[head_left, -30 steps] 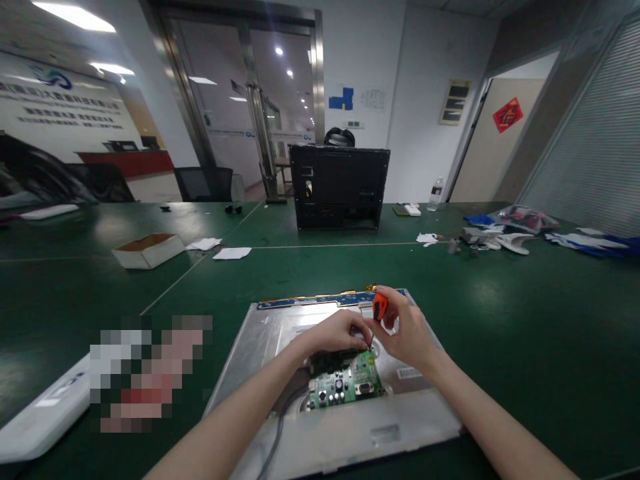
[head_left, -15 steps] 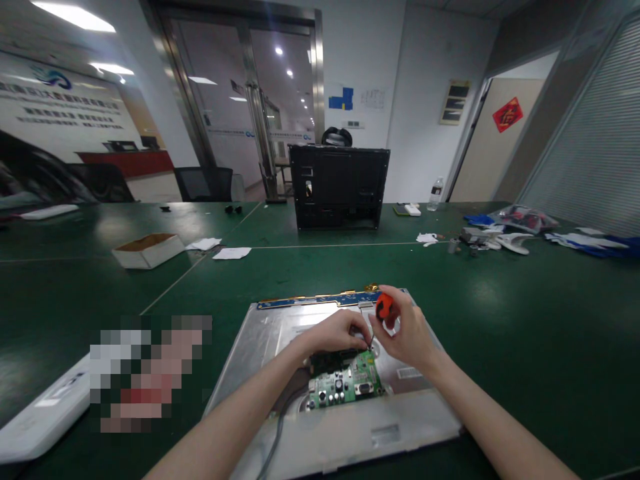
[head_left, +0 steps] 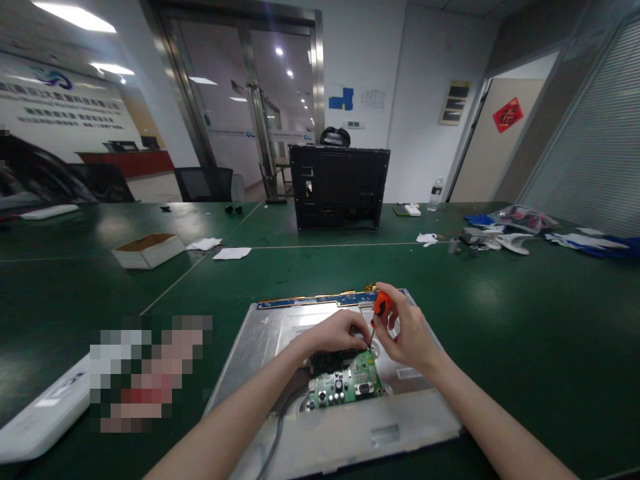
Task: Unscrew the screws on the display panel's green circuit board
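Observation:
My right hand (head_left: 411, 337) grips a small screwdriver (head_left: 383, 304) by its orange and black handle, with the thin shaft slanting down. Its tip meets the upper right corner of a green circuit board (head_left: 345, 387). Close to that tip, the bent fingers of my left hand (head_left: 345, 330) are pinched together; whatever they hold is too small or hidden to make out. The board lies on the back of a silvery metal display panel (head_left: 425, 417), with a blue strip board (head_left: 305, 302) along its far edge. A grey cable (head_left: 280, 427) runs off the near side.
A black monitor housing (head_left: 340, 187) stands upright beyond the panel on the green table. To the left are a white open box (head_left: 150, 252), papers (head_left: 233, 253) and a long white casing (head_left: 45, 417). Small parts (head_left: 477, 237) and a bottle (head_left: 436, 193) are at the far right.
The screwdriver handle has shifted slightly up and left, and my right fingers have changed their hold on it. My left hand stays nearly still.

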The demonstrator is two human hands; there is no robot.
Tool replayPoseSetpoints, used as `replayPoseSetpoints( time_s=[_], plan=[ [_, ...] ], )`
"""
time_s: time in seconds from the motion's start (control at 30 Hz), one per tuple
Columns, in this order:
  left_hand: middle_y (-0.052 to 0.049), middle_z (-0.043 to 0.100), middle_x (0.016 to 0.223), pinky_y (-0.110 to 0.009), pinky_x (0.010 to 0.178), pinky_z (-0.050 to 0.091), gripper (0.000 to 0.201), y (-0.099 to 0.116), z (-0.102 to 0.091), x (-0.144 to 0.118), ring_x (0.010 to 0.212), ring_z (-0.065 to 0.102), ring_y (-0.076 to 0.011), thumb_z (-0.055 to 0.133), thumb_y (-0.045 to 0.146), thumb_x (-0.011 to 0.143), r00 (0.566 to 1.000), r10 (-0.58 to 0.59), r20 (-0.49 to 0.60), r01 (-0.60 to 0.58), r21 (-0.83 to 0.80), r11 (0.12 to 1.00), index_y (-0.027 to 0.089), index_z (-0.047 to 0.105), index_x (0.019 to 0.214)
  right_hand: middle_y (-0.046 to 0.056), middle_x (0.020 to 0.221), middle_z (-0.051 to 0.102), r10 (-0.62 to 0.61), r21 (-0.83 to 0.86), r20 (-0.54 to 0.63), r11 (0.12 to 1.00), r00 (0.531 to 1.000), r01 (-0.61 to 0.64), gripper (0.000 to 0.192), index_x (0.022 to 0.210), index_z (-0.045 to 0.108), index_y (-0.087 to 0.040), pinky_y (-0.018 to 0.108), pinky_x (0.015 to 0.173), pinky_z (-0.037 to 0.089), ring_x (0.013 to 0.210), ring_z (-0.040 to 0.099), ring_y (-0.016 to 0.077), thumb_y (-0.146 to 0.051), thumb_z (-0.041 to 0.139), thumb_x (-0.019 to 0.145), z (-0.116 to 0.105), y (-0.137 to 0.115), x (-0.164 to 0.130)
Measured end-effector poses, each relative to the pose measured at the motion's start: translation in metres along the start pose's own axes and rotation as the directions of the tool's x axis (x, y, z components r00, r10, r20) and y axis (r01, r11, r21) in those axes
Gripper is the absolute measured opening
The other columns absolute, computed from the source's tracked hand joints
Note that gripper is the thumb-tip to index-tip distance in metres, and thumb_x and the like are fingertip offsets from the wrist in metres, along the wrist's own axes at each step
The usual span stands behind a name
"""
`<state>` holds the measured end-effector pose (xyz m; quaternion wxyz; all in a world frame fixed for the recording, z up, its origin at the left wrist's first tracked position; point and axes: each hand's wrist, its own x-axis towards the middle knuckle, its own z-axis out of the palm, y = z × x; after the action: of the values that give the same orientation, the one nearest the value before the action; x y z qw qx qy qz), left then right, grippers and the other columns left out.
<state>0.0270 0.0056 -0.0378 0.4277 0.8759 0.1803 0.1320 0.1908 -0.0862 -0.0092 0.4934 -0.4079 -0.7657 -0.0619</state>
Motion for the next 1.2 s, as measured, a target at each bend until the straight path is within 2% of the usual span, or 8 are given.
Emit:
replayPoseSetpoints(
  time_s=[0.23, 0.4, 0.57, 0.73, 0.9, 1.03, 1.2],
  plan=[
    [0.002, 0.067, 0.078, -0.021, 0.068, 0.042, 0.014, 0.0002, 0.0007, -0.0006, 0.073, 0.057, -0.0140, 0.068, 0.009, 0.068, 1.000, -0.025, -0.005, 0.025, -0.030, 0.999, 0.015, 0.072, 0.080, -0.006, 0.064, 0.055, -0.020, -0.078, -0.069, 0.997, 0.997, 0.014, 0.046, 0.128, 0.040, -0.022, 0.019, 0.043, 0.038, 0.044, 0.049, 0.0088, -0.021, 0.056, 0.085, 0.0058, 0.0058, -0.0023],
    [0.002, 0.066, 0.076, -0.021, 0.068, 0.041, 0.014, 0.0017, 0.0006, -0.0007, 0.072, 0.056, -0.0140, 0.067, 0.007, 0.067, 1.000, -0.019, -0.016, 0.019, -0.047, 0.999, 0.015, 0.072, 0.078, -0.007, 0.062, 0.052, -0.015, -0.059, -0.044, 0.998, 0.999, 0.012, 0.044, 0.128, 0.041, -0.022, 0.020, 0.045, 0.038, 0.045, 0.049, 0.0091, -0.024, 0.056, 0.087, 0.0041, 0.0065, -0.0029],
    [0.002, 0.065, 0.074, -0.022, 0.069, 0.041, 0.011, 0.0018, 0.0001, -0.0001, 0.072, 0.056, -0.0140, 0.069, 0.010, 0.069, 1.000, -0.005, -0.006, 0.005, -0.017, 1.000, 0.015, 0.072, 0.078, -0.003, 0.069, 0.058, -0.018, 0.000, 0.002, 1.000, 1.000, 0.018, 0.051, 0.135, 0.036, -0.020, 0.023, 0.048, 0.043, 0.050, 0.053, 0.0109, -0.017, 0.049, 0.086, -0.0002, 0.0023, -0.0012],
    [0.002, 0.065, 0.074, -0.021, 0.069, 0.041, 0.010, 0.0015, 0.0002, -0.0001, 0.072, 0.056, -0.0137, 0.069, 0.009, 0.068, 1.000, -0.005, -0.014, 0.005, -0.025, 1.000, 0.015, 0.071, 0.077, -0.004, 0.068, 0.058, 0.005, 0.001, -0.025, 1.000, 1.000, -0.005, 0.049, 0.133, 0.037, -0.021, 0.022, 0.046, 0.042, 0.048, 0.053, 0.0106, -0.019, 0.052, 0.086, 0.0023, 0.0034, -0.0018],
    [0.003, 0.064, 0.075, -0.021, 0.070, 0.041, 0.013, 0.0024, -0.0003, -0.0003, 0.070, 0.055, -0.0132, 0.068, 0.007, 0.066, 1.000, -0.019, -0.008, 0.019, -0.028, 0.999, 0.015, 0.071, 0.077, -0.006, 0.065, 0.053, 0.004, -0.065, -0.065, 0.998, 0.998, -0.008, 0.042, 0.127, 0.042, -0.021, 0.019, 0.043, 0.039, 0.045, 0.049, 0.0091, -0.025, 0.057, 0.087, 0.0053, 0.0059, -0.0030],
    [0.002, 0.065, 0.075, -0.022, 0.071, 0.041, 0.012, 0.0017, 0.0003, -0.0002, 0.072, 0.056, -0.0137, 0.068, 0.008, 0.067, 0.999, -0.031, -0.010, 0.030, -0.035, 0.999, 0.015, 0.071, 0.077, -0.006, 0.063, 0.053, -0.006, -0.056, -0.047, 0.998, 0.999, 0.003, 0.043, 0.128, 0.041, -0.020, 0.020, 0.045, 0.039, 0.046, 0.050, 0.0098, -0.027, 0.057, 0.088, 0.0040, 0.0060, -0.0029],
    [0.003, 0.064, 0.074, -0.021, 0.069, 0.040, 0.013, 0.0000, 0.0012, 0.0000, 0.073, 0.056, -0.0139, 0.066, 0.007, 0.068, 1.000, -0.005, -0.003, 0.005, -0.034, 0.999, 0.015, 0.071, 0.078, -0.002, 0.071, 0.060, -0.003, 0.003, -0.008, 1.000, 1.000, 0.004, 0.048, 0.134, 0.037, -0.019, 0.022, 0.048, 0.043, 0.050, 0.053, 0.0109, -0.020, 0.050, 0.087, 0.0012, 0.0030, -0.0022]
  ],
)
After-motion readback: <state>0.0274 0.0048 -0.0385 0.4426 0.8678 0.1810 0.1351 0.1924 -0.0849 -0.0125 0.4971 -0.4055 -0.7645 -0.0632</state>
